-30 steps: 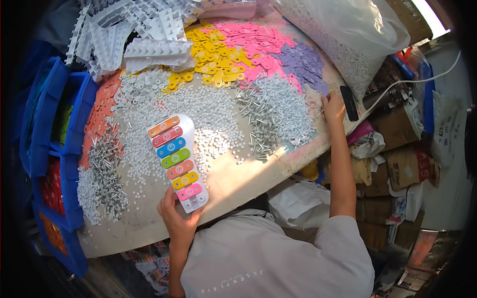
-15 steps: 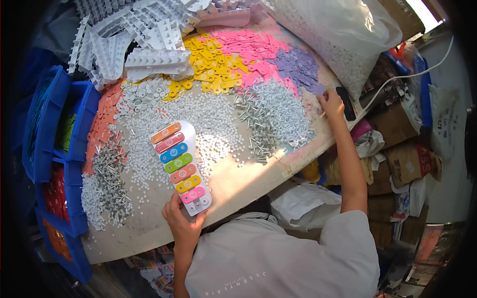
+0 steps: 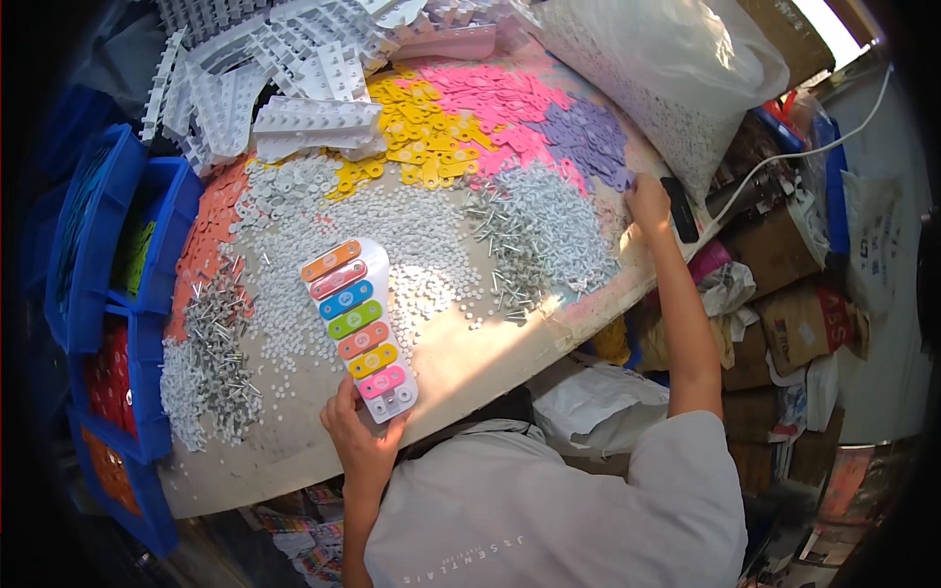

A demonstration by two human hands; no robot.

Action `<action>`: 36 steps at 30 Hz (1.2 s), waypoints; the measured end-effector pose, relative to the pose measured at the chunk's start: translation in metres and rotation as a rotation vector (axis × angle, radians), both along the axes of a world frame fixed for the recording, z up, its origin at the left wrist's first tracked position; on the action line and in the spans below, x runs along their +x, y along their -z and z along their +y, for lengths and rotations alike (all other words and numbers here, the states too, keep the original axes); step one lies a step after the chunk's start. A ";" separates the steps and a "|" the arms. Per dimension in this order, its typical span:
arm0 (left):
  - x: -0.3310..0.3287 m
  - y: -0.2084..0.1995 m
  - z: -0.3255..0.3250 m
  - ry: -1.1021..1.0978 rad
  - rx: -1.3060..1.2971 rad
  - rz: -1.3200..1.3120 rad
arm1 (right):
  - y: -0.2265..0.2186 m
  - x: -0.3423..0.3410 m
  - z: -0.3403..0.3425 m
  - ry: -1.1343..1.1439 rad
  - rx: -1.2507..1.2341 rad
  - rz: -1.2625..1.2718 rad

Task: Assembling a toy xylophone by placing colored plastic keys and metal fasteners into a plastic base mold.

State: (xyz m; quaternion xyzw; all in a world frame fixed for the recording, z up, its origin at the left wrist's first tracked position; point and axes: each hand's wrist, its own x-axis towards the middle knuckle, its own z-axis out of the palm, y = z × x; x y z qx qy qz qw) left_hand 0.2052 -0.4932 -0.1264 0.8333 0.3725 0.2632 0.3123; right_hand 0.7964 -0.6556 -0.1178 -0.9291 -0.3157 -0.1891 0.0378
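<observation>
Head view: the board [image 3: 378, 272], bearing seven coloured bars [image 3: 354, 319], is clamped at its near end between the thumb and fingers of the left hand [image 3: 363, 436], over the near side of the table [image 3: 480, 365]. The right hand [image 3: 648, 204] is held near the purple pieces [image 3: 588, 137], beside a black object [image 3: 679, 210]; whether anything is gripped there cannot be told.

On my pale counter [image 3: 470, 358] lay yellow strips [image 3: 431, 147], pink strips [image 3: 495, 90], purple strips [image 3: 588, 140], white moulded bases [image 3: 306, 125], small white pieces [image 3: 421, 214] and metal pins [image 3: 221, 328].
</observation>
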 end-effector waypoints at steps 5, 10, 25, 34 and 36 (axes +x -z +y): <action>-0.004 -0.011 0.001 0.004 -0.003 -0.028 | -0.002 0.018 -0.029 0.090 0.258 0.199; -0.019 -0.015 0.001 -0.096 -0.009 -0.102 | -0.037 -0.089 0.009 -0.214 0.681 0.748; -0.001 -0.014 0.007 -0.158 -0.225 -0.165 | -0.069 -0.409 0.092 -0.788 0.192 1.272; -0.003 -0.016 0.008 -0.076 -0.222 -0.139 | -0.066 -0.412 0.102 -0.683 0.075 1.171; -0.002 -0.017 0.009 -0.069 -0.236 -0.141 | -0.054 -0.404 0.100 -0.674 0.105 1.238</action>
